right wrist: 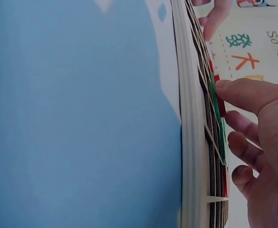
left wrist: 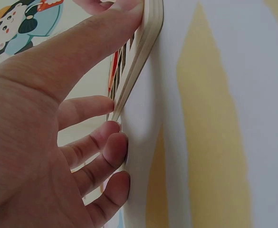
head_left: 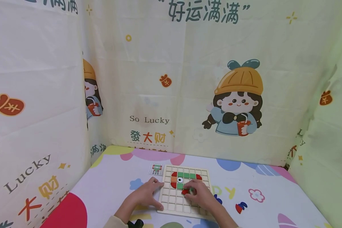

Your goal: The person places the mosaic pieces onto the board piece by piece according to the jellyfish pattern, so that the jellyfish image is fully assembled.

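Note:
A wooden grid board (head_left: 168, 199) lies on the table with flat coloured pieces set in its upper cells. My left hand (head_left: 143, 193) rests along the board's left edge, thumb at the near corner and fingers spread farther up. In the left wrist view the thumb (left wrist: 81, 52) presses against the board's edge (left wrist: 141, 52). Over the middle of the grid, my right hand (head_left: 200, 194) pinches a small red piece (head_left: 185, 192). That red piece (right wrist: 219, 97) also shows at the thumb in the right wrist view, just above a green piece (right wrist: 215, 92).
A small pattern card (head_left: 156, 169) with a coloured figure lies by the board's upper left corner. To the right are loose blue pieces (head_left: 218, 199) and a red-orange piece (head_left: 239, 208) with blue beside it. Printed cloth walls (head_left: 188, 142) enclose the table.

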`<action>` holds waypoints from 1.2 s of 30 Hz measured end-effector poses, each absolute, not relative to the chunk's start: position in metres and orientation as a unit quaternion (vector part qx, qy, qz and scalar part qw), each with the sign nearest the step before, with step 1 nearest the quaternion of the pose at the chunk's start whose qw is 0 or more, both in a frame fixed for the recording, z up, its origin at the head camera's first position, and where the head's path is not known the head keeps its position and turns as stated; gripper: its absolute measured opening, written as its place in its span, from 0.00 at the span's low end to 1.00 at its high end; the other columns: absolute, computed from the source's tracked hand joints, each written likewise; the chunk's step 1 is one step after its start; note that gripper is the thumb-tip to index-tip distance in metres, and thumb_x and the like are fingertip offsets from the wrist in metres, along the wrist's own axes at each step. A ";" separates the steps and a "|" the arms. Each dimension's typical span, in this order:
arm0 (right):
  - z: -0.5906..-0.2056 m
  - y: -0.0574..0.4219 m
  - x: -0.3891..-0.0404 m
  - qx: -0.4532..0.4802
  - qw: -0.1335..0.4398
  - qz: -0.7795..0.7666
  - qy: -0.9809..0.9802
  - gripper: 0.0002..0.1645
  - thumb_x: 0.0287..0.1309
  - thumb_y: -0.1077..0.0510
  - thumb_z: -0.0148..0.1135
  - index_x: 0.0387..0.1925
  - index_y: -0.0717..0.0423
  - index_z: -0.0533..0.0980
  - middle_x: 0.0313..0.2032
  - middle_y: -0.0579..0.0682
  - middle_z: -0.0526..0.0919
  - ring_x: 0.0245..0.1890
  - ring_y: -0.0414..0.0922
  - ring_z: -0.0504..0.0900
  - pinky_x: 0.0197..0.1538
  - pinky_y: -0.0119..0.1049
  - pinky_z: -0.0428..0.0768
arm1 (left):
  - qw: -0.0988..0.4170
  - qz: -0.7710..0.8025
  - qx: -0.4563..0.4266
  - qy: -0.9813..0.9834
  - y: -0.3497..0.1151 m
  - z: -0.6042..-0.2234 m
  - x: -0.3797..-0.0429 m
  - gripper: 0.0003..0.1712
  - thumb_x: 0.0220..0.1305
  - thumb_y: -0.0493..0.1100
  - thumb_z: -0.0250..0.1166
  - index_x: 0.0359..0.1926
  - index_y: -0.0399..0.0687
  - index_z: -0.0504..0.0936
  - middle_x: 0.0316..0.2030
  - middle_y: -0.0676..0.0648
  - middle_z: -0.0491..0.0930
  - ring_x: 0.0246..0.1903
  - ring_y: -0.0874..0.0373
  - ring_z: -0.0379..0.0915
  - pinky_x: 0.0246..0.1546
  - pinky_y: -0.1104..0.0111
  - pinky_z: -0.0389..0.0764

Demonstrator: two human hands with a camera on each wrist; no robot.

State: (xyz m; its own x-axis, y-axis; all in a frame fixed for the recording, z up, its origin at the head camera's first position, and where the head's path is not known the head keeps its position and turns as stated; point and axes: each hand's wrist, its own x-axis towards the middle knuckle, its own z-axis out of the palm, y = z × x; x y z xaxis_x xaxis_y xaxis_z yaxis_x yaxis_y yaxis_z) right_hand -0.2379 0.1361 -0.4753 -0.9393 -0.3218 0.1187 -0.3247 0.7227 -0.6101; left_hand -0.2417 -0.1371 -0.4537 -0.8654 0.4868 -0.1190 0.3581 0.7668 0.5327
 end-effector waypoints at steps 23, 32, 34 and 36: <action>-0.477 0.119 -0.243 0.170 0.002 0.348 -0.922 0.06 0.50 0.53 0.73 0.33 0.42 0.85 0.37 0.38 0.81 0.41 0.39 0.75 0.48 0.40 0.76 | 0.129 0.254 0.221 0.933 -0.136 -0.453 -0.242 0.53 0.38 0.63 0.78 0.67 0.52 0.71 0.52 0.50 0.67 0.45 0.55 0.66 0.50 0.55 0.74; -0.475 0.120 -0.242 0.170 -0.012 0.352 -0.920 0.08 0.49 0.52 0.74 0.34 0.43 0.86 0.34 0.38 0.81 0.36 0.37 0.73 0.42 0.35 0.73 | 0.131 0.256 0.217 0.933 -0.136 -0.454 -0.242 0.53 0.38 0.63 0.78 0.67 0.53 0.71 0.52 0.51 0.66 0.45 0.55 0.66 0.50 0.56 0.74; -0.475 0.122 -0.241 0.172 -0.009 0.353 -0.920 0.09 0.49 0.51 0.74 0.35 0.43 0.85 0.35 0.38 0.81 0.36 0.37 0.73 0.41 0.34 0.73 | 0.129 0.256 0.220 0.932 -0.136 -0.454 -0.242 0.53 0.38 0.63 0.78 0.67 0.52 0.71 0.51 0.51 0.66 0.44 0.55 0.66 0.49 0.56 0.74; -0.475 0.125 -0.241 0.170 -0.007 0.357 -0.918 0.09 0.49 0.51 0.74 0.36 0.43 0.85 0.35 0.39 0.81 0.35 0.38 0.73 0.39 0.32 0.73 | 0.127 0.256 0.222 0.932 -0.136 -0.454 -0.242 0.53 0.38 0.62 0.78 0.67 0.52 0.71 0.51 0.51 0.66 0.44 0.55 0.66 0.49 0.57 0.74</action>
State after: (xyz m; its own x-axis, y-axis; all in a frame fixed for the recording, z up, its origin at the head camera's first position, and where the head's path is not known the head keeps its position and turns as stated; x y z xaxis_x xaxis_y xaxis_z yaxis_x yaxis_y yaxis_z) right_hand -0.2413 0.1249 -0.4748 -0.9418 -0.3181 0.1089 -0.3081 0.6869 -0.6582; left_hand -0.2418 -0.1360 -0.4537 -0.8692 0.4790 -0.1229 0.3494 0.7707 0.5329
